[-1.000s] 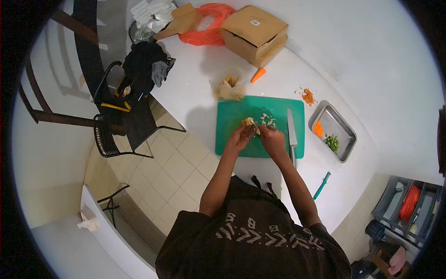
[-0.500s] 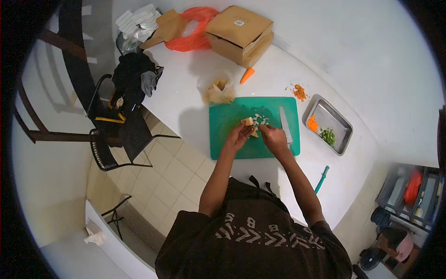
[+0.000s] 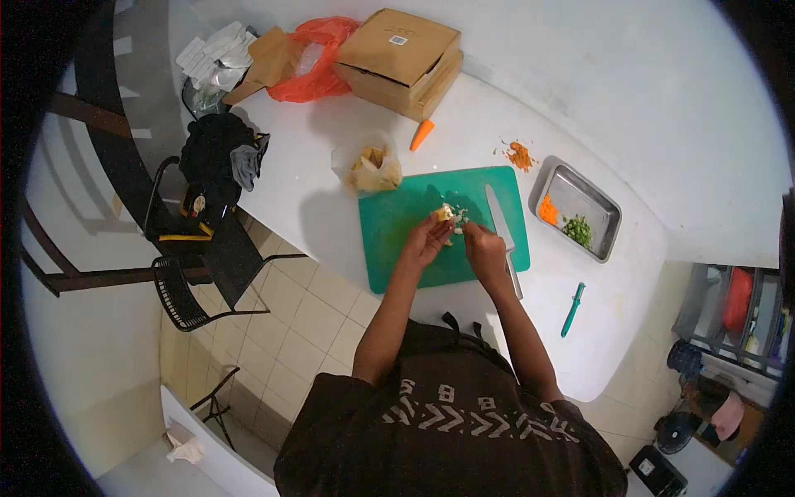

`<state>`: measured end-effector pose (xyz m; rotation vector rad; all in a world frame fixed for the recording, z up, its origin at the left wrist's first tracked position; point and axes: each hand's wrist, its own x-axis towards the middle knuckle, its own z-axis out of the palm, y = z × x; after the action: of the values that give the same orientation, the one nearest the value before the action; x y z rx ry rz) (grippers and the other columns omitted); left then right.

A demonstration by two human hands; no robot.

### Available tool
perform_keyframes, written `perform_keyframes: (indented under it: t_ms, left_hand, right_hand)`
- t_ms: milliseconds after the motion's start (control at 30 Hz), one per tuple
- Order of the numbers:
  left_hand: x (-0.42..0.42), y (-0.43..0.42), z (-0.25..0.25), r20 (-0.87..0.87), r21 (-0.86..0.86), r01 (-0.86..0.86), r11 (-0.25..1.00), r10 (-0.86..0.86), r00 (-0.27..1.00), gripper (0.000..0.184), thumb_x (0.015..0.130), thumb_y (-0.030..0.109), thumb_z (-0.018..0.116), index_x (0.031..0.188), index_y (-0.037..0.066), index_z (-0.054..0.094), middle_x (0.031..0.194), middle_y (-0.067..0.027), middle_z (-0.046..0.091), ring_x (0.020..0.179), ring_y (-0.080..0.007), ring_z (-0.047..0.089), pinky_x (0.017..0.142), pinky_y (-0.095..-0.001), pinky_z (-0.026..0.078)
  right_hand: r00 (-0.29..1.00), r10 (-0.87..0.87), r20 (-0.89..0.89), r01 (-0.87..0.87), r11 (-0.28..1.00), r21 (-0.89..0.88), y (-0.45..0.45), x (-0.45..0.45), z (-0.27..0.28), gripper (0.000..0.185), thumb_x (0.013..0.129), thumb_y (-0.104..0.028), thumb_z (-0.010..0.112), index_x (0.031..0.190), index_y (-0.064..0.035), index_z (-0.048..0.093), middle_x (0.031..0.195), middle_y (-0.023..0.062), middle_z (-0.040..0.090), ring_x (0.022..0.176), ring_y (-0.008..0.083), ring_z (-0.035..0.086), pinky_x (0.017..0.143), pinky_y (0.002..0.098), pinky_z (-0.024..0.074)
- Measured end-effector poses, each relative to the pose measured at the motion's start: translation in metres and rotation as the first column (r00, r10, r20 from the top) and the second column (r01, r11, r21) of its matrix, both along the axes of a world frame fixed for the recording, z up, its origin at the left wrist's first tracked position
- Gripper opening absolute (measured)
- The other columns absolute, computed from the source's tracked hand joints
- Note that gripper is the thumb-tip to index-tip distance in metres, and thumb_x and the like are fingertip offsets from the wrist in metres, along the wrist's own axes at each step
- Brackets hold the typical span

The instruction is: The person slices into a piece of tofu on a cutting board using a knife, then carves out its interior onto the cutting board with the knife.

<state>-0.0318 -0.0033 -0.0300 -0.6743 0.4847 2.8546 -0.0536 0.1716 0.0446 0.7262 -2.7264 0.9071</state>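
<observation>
In the head view, both arms reach forward from the dark short sleeves, with the elbows somewhat apart and the forearms slanting inward, so that the two hands come close together above the green cutting board (image 3: 397, 248). The left hand (image 3: 424, 240) is partly curled, its palm turned inward, and with its fingertips it has hold of a pale yellow piece (image 3: 445, 213). This piece is over the middle of the board, at the far end of the fingers. The right hand (image 3: 484, 247) is just beside, more tightly bent, with its back turned up and the fingertips gathered toward the piece. Whether something small is pinched in it, I cannot tell, because the fingers hide this place. The right wrist is nearly straight in line with its forearm.

Small whitish bits (image 3: 461, 219) lie on the board beyond the fingertips. The knife (image 3: 499, 219) rests to the right of the right hand, its blade on the board and its handle pointing toward the person. The board lies on the white table (image 3: 571, 364). A metal tray (image 3: 592, 203) to the right holds chopped orange pieces (image 3: 548, 210) and chopped green pieces (image 3: 577, 230), in two small heaps side by side. A green-handled tool (image 3: 573, 310) lies nearer to the person.
</observation>
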Motion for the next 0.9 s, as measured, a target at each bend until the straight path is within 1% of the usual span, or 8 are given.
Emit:
perform_keyframes:
  t_ms: [100,267,333,400,633,733,867,900]
  left_hand:
    - [-0.001,-0.001,-0.004,0.001,0.050,-0.012,0.999,0.012,1.000,0.027,0.097,0.015,0.061,0.118,-0.003,0.058,0.115,-0.0173,0.066,0.107,-0.0290,0.066,0.096,-0.0401,0.058]
    - [-0.002,-0.003,-0.013,0.015,0.008,-0.023,1.000,0.023,1.000,0.029,0.098,0.018,0.060,0.120,-0.002,0.058,0.113,-0.0168,0.066,0.105,-0.0262,0.067,0.094,-0.0391,0.058]
    - [0.001,-0.003,-0.017,-0.003,0.034,-0.025,0.999,0.025,1.000,0.029,0.098,0.018,0.061,0.120,-0.002,0.058,0.113,-0.0171,0.066,0.105,-0.0262,0.067,0.093,-0.0389,0.058]
    - [0.001,-0.005,-0.018,-0.001,0.017,-0.020,1.000,0.020,1.000,0.028,0.097,0.017,0.062,0.117,-0.002,0.059,0.116,-0.0172,0.065,0.107,-0.0288,0.066,0.098,-0.0402,0.056]
    - [0.001,-0.006,-0.010,0.001,-0.009,0.000,1.000,0.000,1.000,0.032,0.097,0.019,0.063,0.120,-0.002,0.058,0.118,-0.0166,0.064,0.109,-0.0283,0.065,0.099,-0.0380,0.056]
    - [0.005,-0.009,-0.009,-0.017,-0.025,-0.033,0.999,0.032,0.999,0.034,0.097,0.019,0.063,0.122,-0.003,0.057,0.118,-0.0171,0.063,0.111,-0.0285,0.064,0.100,-0.0382,0.055]
    - [0.002,-0.008,-0.013,0.061,-0.039,-0.011,0.999,0.013,0.998,0.035,0.096,0.020,0.064,0.122,-0.003,0.057,0.121,-0.0184,0.062,0.112,-0.0288,0.063,0.100,-0.0384,0.055]
    - [0.003,-0.008,-0.014,0.086,-0.027,-0.005,1.000,0.007,0.996,0.034,0.096,0.020,0.064,0.121,-0.004,0.057,0.120,-0.0188,0.063,0.112,-0.0290,0.063,0.100,-0.0388,0.055]
  right_hand:
    - [0.999,-0.034,0.018,0.035,0.999,-0.020,-0.006,0.003,-0.006,0.005,0.089,-0.012,0.060,0.091,-0.0097,0.057,0.075,0.0151,0.063,0.064,0.0384,0.064,0.051,0.0481,0.0498]
    - [0.995,-0.091,0.036,0.095,0.989,-0.113,-0.014,0.006,-0.001,0.005,0.090,-0.012,0.060,0.091,-0.0094,0.057,0.077,0.0168,0.064,0.065,0.0394,0.064,0.052,0.0489,0.0497]
    - [0.997,-0.049,0.060,0.057,0.988,-0.141,-0.011,0.009,0.003,0.004,0.090,-0.013,0.061,0.090,-0.0092,0.058,0.079,0.0171,0.065,0.066,0.0388,0.065,0.054,0.0488,0.0504]
    - [0.996,-0.036,0.079,0.045,0.992,-0.119,-0.009,0.008,0.006,0.003,0.090,-0.012,0.060,0.090,-0.0091,0.059,0.079,0.0172,0.065,0.067,0.0389,0.065,0.054,0.0488,0.0507]
    - [0.998,-0.032,0.061,0.032,0.999,0.001,0.000,-0.011,-0.002,0.002,0.090,-0.009,0.057,0.089,-0.0084,0.059,0.076,0.0178,0.064,0.065,0.0396,0.064,0.054,0.0490,0.0502]
    - [0.997,-0.036,0.068,0.040,0.997,-0.063,0.001,-0.012,0.000,0.002,0.089,-0.010,0.058,0.088,-0.0082,0.059,0.074,0.0174,0.063,0.064,0.0389,0.064,0.053,0.0485,0.0497]
    - [0.999,0.018,0.029,-0.016,0.995,-0.094,-0.003,-0.005,-0.007,0.002,0.087,-0.010,0.059,0.088,-0.0083,0.059,0.074,0.0173,0.063,0.064,0.0388,0.064,0.053,0.0483,0.0497]
    - [0.997,0.041,0.067,-0.035,0.995,-0.091,-0.004,-0.003,-0.007,0.003,0.087,-0.010,0.062,0.090,-0.0086,0.063,0.077,0.0171,0.066,0.066,0.0377,0.065,0.055,0.0462,0.0507]
